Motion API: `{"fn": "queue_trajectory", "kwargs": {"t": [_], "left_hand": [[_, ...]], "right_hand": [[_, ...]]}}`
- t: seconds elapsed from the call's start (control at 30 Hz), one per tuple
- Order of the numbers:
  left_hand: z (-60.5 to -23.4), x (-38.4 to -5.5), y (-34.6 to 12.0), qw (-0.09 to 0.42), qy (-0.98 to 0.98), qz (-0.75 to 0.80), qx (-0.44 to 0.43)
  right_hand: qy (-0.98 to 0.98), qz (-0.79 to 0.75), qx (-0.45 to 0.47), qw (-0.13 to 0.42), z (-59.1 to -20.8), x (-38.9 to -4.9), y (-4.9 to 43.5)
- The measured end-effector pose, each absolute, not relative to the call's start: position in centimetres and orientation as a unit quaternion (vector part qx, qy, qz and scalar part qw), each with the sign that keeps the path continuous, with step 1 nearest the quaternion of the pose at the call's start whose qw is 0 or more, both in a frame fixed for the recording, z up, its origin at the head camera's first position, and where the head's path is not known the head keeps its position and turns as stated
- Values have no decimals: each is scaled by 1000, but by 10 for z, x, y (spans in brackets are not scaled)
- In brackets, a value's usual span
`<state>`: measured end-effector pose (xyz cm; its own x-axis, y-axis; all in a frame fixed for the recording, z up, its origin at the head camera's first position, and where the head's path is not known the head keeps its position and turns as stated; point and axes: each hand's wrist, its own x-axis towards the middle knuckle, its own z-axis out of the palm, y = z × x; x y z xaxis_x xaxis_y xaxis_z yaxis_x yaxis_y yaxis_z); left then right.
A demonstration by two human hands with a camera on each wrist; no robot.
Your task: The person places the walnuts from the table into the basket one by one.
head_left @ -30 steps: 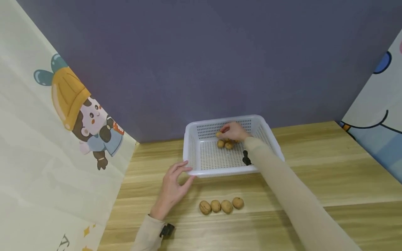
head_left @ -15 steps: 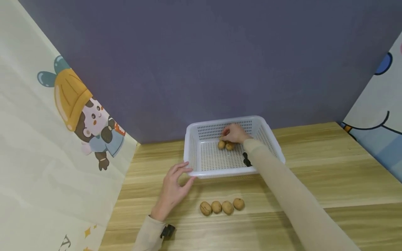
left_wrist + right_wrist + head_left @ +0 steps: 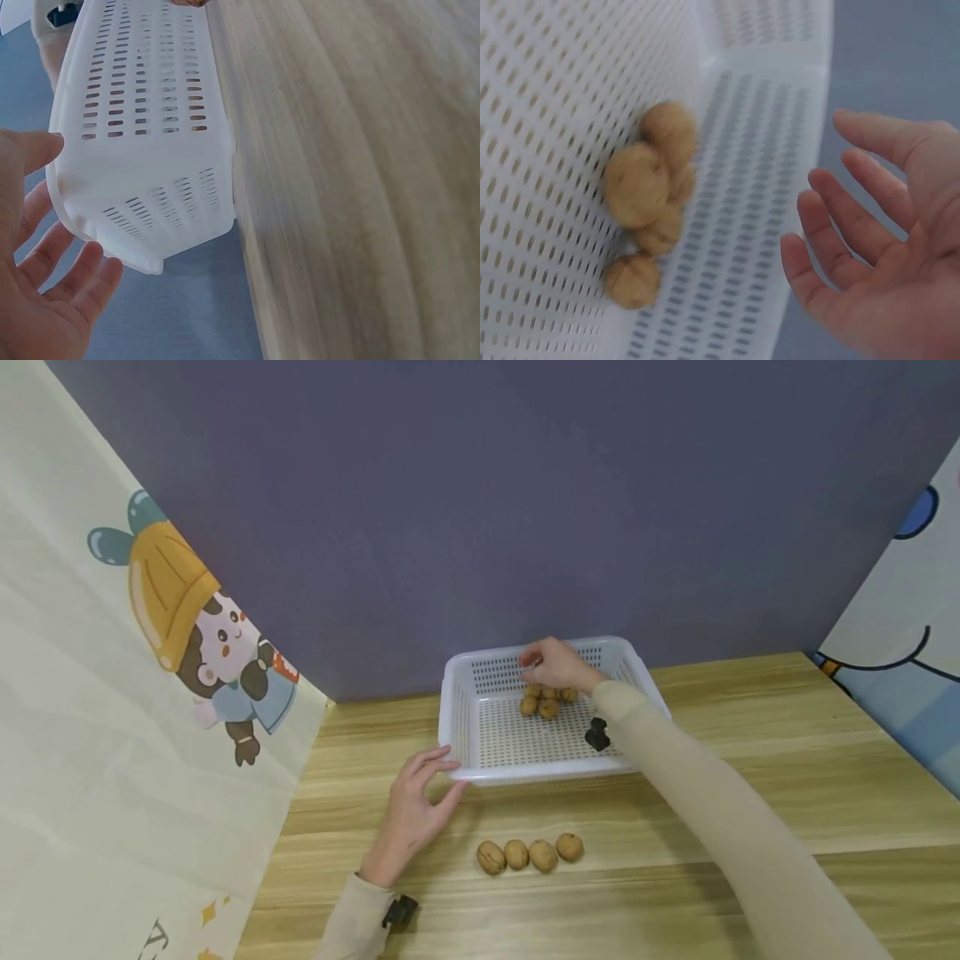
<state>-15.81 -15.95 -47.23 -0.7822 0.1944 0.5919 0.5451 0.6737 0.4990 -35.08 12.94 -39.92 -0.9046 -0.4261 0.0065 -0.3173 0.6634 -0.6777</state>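
Note:
A white perforated plastic basket (image 3: 480,772) stands on the table. Several walnuts (image 3: 550,708) lie in a cluster on its floor toward the back; in the right wrist view the walnuts (image 3: 637,185) are slightly blurred. Above them, near the back rim, is my right hand (image 3: 558,665); its palm and spread fingers (image 3: 847,225) show nothing held. My left hand (image 3: 411,806) is at the basket's front left corner, with thumb and fingertips at the rim and the fingers loosely extended (image 3: 60,255). Several more walnuts (image 3: 516,854) line up in a row on the table before the basket.
The wooden table (image 3: 750,777) ends at a dark blue-grey wall (image 3: 480,510) close behind the basket. A pale wall panel with a cartoon figure (image 3: 172,602) rises on the left, another printed panel (image 3: 900,652) on the right.
My right hand put down a walnut among those in the basket, let go, and lifted up and back. More of the cluster is now visible. The left hand has stayed at the corner.

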Motion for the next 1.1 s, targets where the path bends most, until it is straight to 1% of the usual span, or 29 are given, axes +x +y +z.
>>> {"fn": "queue_trajectory", "kwargs": {"t": [0.13,0.4,0.53,0.87,1.1], "left_hand": [[-472,-158,-159,254,-879,-345,-211],[-473,-158,-160,250,-882,-343,-208],[-473,-159,-160,250,-881,-343,-206],[-474,-159,-160,253,-881,-341,-211],[-474,-158,-160,256,-879,-343,-209]], "right_hand": [[896,-371,-231,79,-387,-328,131],[878,-377,-292,46,-369,-288,136],[864,-395,-308,47,-366,-266,140],[845,-407,-347,21,-389,-218,147],[818,-424,-387,25,-416,-192,151]]}}
